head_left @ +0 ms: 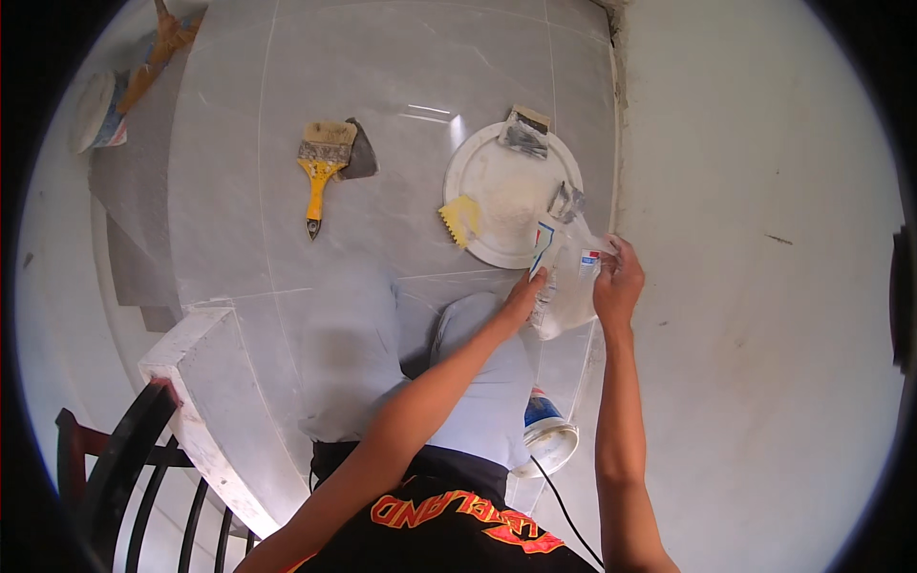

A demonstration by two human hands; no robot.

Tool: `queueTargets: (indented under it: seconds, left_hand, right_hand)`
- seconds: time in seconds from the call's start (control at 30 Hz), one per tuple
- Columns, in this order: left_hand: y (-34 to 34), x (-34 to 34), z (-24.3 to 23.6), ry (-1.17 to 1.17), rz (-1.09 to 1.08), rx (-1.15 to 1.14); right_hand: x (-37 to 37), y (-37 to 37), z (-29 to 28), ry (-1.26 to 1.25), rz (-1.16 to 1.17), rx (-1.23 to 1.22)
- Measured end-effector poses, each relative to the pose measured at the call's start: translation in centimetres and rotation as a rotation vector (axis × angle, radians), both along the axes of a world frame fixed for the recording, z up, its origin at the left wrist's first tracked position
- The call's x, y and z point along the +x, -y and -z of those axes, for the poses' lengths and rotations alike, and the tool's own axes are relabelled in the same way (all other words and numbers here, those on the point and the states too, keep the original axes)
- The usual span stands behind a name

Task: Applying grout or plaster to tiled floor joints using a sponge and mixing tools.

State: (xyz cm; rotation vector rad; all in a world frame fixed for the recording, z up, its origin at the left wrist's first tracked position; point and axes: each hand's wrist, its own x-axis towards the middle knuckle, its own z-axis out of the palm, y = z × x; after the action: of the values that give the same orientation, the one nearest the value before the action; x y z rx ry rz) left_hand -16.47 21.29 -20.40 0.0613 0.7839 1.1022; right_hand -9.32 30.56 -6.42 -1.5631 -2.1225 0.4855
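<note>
Floor was glossy grey tile with pale joints; a plain pale wall ran up the right side, black metal railing at lower left. On the tile ahead: round white plastic lid with a yellow notched spreader on its left rim, and, further left, a wide paintbrush with yellow handle.

White printed plastic bag was between both hands, near the lid's lower-right rim. Left hand was mostly closed, thumb and fingers gripping the bag's left edge. Right hand had its fingers curled in, pinching the upper right edge.

Bag's long axis ran roughly away from the person, far end leaning slightly right. Couldn't tell whether its underside touched the tile.
</note>
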Motion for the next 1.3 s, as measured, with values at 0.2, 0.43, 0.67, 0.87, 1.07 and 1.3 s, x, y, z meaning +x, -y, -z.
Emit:
queueTargets:
  seconds: [0.2,0.43,0.67,0.87,1.07,1.3]
  left_hand:
    - [0.1,0.4,0.0,-0.013,-0.07,0.013]
    - [0.1,-0.3,-1.0,0.038,-0.058,-0.045]
    - [0.2,-0.4,-0.6,0.055,-0.04,-0.029]
    - [0.3,-0.8,-1.2,0.029,0.115,-0.092]
    - [0.6,-0.8,-0.8,0.034,0.106,-0.086]
    - [0.8,-1.0,-0.9,0.06,0.154,-0.029]
  right_hand:
    - [-0.6,-1.0,-0.1,0.129,-0.056,-0.05]
    - [-1.8,-1.1,-0.7,0.127,-0.036,-0.082]
    - [-2.3,-1.3,-0.5,0.201,-0.088,-0.066]
    - [-1.7,-1.4,-0.4,0.23,-0.063,-0.045]
    - [-2.4,-1.9,-0.3,0.243,-0.059,-0.1]
    - [-2.5,-2.1,-0.4,0.257,-0.095,-0.085]
